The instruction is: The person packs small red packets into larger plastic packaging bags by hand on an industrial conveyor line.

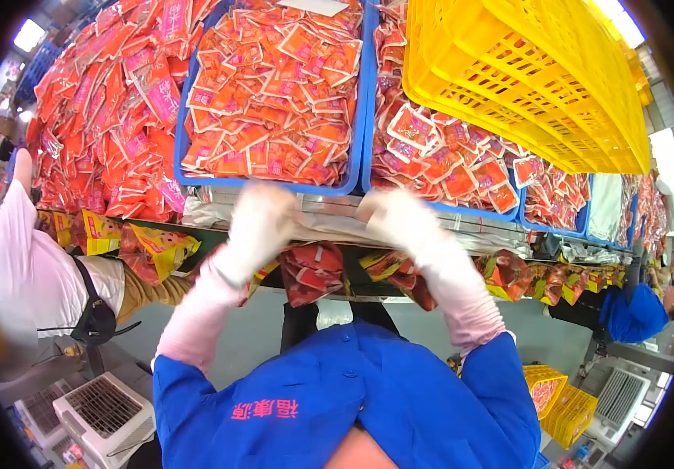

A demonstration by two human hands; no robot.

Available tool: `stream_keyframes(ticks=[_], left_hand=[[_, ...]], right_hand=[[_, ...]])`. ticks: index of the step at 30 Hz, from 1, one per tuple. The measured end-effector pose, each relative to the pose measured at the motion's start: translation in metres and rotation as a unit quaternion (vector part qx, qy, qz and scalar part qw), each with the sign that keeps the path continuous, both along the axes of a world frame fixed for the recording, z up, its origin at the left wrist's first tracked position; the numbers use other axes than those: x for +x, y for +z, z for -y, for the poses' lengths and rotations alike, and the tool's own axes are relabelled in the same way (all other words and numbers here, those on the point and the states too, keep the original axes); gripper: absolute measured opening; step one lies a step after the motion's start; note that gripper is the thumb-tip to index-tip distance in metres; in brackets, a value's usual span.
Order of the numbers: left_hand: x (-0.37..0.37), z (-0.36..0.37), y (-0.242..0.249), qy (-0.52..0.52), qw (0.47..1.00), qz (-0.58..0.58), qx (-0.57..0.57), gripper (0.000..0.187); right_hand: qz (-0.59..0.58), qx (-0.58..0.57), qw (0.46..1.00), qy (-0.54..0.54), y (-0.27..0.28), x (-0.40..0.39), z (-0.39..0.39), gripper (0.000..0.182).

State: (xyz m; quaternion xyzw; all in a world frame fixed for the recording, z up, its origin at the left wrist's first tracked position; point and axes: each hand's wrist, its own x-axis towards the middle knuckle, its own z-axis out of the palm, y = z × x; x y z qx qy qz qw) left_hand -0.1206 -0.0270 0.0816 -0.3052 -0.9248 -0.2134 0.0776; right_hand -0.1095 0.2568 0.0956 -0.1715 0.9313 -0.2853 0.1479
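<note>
My left hand (261,219) and my right hand (394,216) wear white gloves with pink sleeve covers over a blue jacket. Both are raised to the near edge of the table, on a crinkled strip of clear plastic (329,213) that lies under the crates. Both hands are blurred, so their grip is unclear. Just beyond them stands a blue crate (360,117) heaped with red and orange snack packets (274,94). A second blue crate (478,209) to the right holds more packets (439,156).
Stacked yellow crates (532,78) lean over the right crate. A loose pile of red packets (110,117) covers the left. Yellow and red bags (149,250) hang along the table edge. A person in white (32,266) works at left, another in blue (634,313) at right. A scale (102,410) sits at lower left.
</note>
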Motion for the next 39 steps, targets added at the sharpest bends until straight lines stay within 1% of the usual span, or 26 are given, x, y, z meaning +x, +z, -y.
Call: stream_keyframes(ticks=[1, 3, 5, 6, 7, 9, 10, 11, 13, 15, 18, 19, 20, 21, 22, 24, 25, 26, 27, 28, 29, 31, 33, 34, 37, 39], left_hand=[[-0.031, 0.005, -0.011, 0.082, 0.994, -0.044, -0.052, 0.015], [-0.094, 0.019, -0.052, 0.237, 0.932, -0.021, -0.275, 0.032], [-0.119, 0.01, -0.071, 0.232, 0.897, 0.067, -0.37, 0.044], [-0.13, 0.006, -0.084, 0.202, 0.883, 0.102, -0.41, 0.047], [-0.139, 0.005, -0.096, 0.168, 0.863, 0.14, -0.455, 0.05], [-0.147, 0.005, -0.111, 0.168, 0.856, 0.174, -0.457, 0.046], [-0.146, 0.004, -0.106, 0.171, 0.85, 0.208, -0.454, 0.042], [-0.143, 0.005, -0.103, 0.169, 0.848, 0.207, -0.457, 0.042], [-0.124, 0.0, -0.082, 0.213, 0.91, 0.093, -0.344, 0.024], [-0.145, 0.0, -0.096, 0.196, 0.908, 0.11, -0.354, 0.015], [-0.156, 0.014, -0.125, 0.142, 0.88, 0.061, -0.449, 0.013], [-0.153, 0.019, -0.113, 0.136, 0.919, -0.01, -0.371, 0.013], [-0.149, 0.023, -0.102, 0.125, 0.946, -0.079, -0.289, 0.014], [-0.132, 0.024, -0.072, 0.113, 0.972, -0.103, -0.179, 0.013], [-0.122, 0.03, -0.061, 0.067, 0.98, -0.182, -0.055, 0.013], [-0.066, 0.017, -0.006, 0.06, 0.971, 0.075, 0.221, 0.023], [-0.031, 0.012, 0.016, 0.005, 0.925, 0.246, 0.291, 0.029], [0.003, 0.009, 0.03, -0.049, 0.843, 0.405, 0.352, 0.036], [0.034, 0.004, 0.019, -0.096, 0.879, 0.352, 0.308, 0.04], [0.058, -0.009, 0.024, -0.182, 0.904, 0.286, 0.262, 0.029], [0.078, -0.02, 0.002, -0.218, 0.922, 0.241, 0.21, 0.032], [0.097, -0.033, -0.039, -0.213, 0.967, 0.129, 0.045, 0.021], [0.1, -0.028, -0.058, -0.179, 0.982, 0.051, -0.04, 0.019], [0.098, -0.021, -0.054, -0.174, 0.983, 0.049, -0.04, 0.019], [0.098, 0.004, -0.046, -0.22, 0.967, 0.049, -0.116, 0.012], [0.096, 0.011, -0.051, -0.25, 0.949, 0.021, -0.19, 0.008]], right_hand=[[-0.012, 0.033, 0.996, -0.077, -0.016, -0.031, -0.028, 0.027], [-0.189, 0.196, 0.94, -0.207, -0.041, -0.072, -0.069, 0.047], [-0.223, 0.158, 0.935, -0.227, -0.045, -0.107, -0.087, 0.071], [-0.185, 0.231, 0.926, -0.235, -0.043, -0.115, -0.078, 0.075], [-0.203, 0.219, 0.93, -0.216, -0.075, -0.128, -0.079, 0.066], [-0.131, 0.321, 0.927, -0.143, -0.127, -0.145, -0.072, 0.055], [-0.108, 0.267, 0.94, -0.181, -0.13, -0.145, -0.064, 0.041], [-0.106, 0.265, 0.941, -0.184, -0.132, -0.141, -0.068, 0.041], [-0.095, 0.114, 0.967, -0.206, -0.102, -0.116, -0.08, 0.036], [-0.207, 0.052, 0.951, -0.226, -0.087, -0.092, -0.089, 0.035], [-0.068, -0.132, 0.935, -0.323, -0.036, -0.051, -0.086, 0.034], [0.01, -0.17, 0.906, -0.388, -0.03, -0.043, -0.087, 0.034], [-0.045, -0.252, 0.884, -0.391, -0.058, -0.041, -0.1, 0.032], [-0.023, -0.388, 0.85, -0.356, -0.047, -0.027, -0.096, 0.036], [0.026, -0.426, 0.831, -0.356, -0.023, -0.01, -0.086, 0.036], [0.076, -0.461, 0.808, -0.359, 0.0, 0.026, -0.068, 0.037], [0.092, -0.474, 0.819, -0.308, 0.003, 0.043, -0.06, 0.036], [0.108, -0.486, 0.829, -0.254, 0.009, 0.06, -0.051, 0.036], [0.168, -0.538, 0.799, -0.21, 0.029, 0.077, -0.033, 0.033], [0.208, -0.472, 0.848, -0.124, 0.038, 0.084, -0.026, 0.036], [0.151, -0.383, 0.911, -0.034, 0.024, 0.088, -0.017, 0.038], [0.176, -0.26, 0.95, 0.004, 0.002, 0.1, 0.007, 0.037], [0.184, -0.105, 0.977, 0.027, -0.022, 0.1, 0.033, 0.035], [0.253, 0.154, 0.951, 0.087, -0.036, 0.088, 0.048, 0.046], [0.287, 0.262, 0.901, 0.194, -0.049, 0.069, 0.085, 0.04], [0.296, 0.341, 0.846, 0.285, -0.143, 0.06, 0.12, 0.027]])
